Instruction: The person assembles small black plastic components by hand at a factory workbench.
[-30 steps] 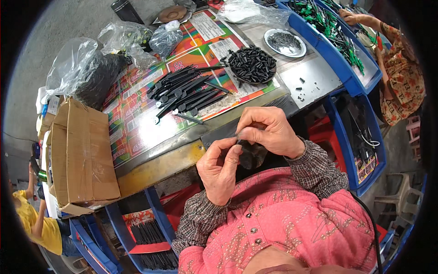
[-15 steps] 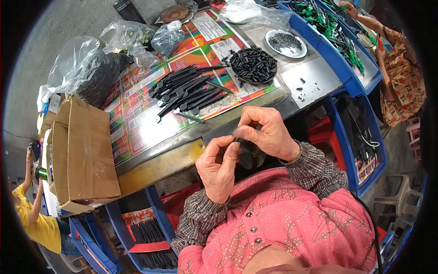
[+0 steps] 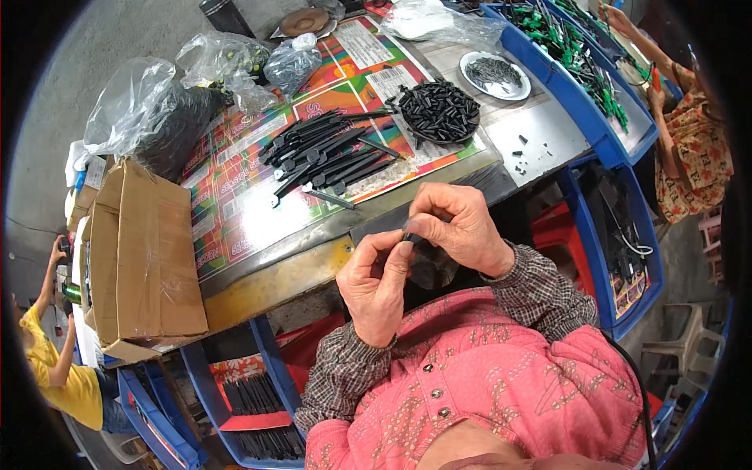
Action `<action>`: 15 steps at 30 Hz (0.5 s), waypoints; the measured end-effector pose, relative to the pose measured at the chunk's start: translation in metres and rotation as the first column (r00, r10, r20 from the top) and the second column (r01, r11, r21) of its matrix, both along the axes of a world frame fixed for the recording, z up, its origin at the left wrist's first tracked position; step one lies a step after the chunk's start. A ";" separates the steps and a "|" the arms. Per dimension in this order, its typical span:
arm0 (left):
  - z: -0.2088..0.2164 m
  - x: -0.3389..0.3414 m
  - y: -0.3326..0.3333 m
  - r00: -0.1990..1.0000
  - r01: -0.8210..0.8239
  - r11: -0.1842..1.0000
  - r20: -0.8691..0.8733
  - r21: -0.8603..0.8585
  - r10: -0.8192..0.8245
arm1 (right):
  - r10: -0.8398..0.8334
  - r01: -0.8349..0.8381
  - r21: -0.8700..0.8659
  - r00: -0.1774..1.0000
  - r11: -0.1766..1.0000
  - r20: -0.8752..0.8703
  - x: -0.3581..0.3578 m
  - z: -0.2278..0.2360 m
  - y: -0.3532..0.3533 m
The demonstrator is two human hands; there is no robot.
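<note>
In front of my chest, just off the table's near edge, both hands meet at a small black piece (image 3: 410, 237), mostly covered by fingers. My left hand (image 3: 371, 290) pinches its lower end between thumb and fingertips. From the other side, the thumb and curled fingers of my right hand (image 3: 464, 232) close on it. Beyond them on the table lies a pile of long black plastic strips (image 3: 325, 160) with rounded ends. A round dish heaped with short black tubular pieces (image 3: 439, 111) stands to its right. Farther right, a white plate (image 3: 509, 89) carries thin dark pins.
An open cardboard box (image 3: 160, 251) stands at the left table edge, behind it a clear bag of black parts (image 3: 168, 117). Blue trays (image 3: 576, 102) with green and black parts line the right. Two other people work nearby, one in a yellow shirt (image 3: 78, 384), one in a patterned top (image 3: 689, 172).
My hands keep nearly the same pinch, with only slight finger movement. The whole view has shifted a little. At the far left, the person in yellow has moved their arms slightly.
</note>
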State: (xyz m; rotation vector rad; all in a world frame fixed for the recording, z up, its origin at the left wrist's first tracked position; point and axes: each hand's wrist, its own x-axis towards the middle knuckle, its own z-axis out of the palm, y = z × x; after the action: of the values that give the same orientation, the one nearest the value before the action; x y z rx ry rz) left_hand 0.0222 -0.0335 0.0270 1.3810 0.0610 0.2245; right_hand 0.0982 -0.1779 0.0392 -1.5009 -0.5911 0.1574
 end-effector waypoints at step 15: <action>-0.004 -0.002 0.001 1.000 -0.003 1.000 0.016 0.011 0.003 | 0.130 -0.106 0.126 0.971 0.986 -0.198 0.000 0.002 -0.001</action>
State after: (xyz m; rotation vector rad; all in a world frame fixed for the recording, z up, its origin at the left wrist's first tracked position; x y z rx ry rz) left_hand 0.0201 -0.0321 0.0232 1.3900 0.0491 0.2386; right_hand 0.0977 -0.1786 0.0412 -1.3190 -0.5132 0.3612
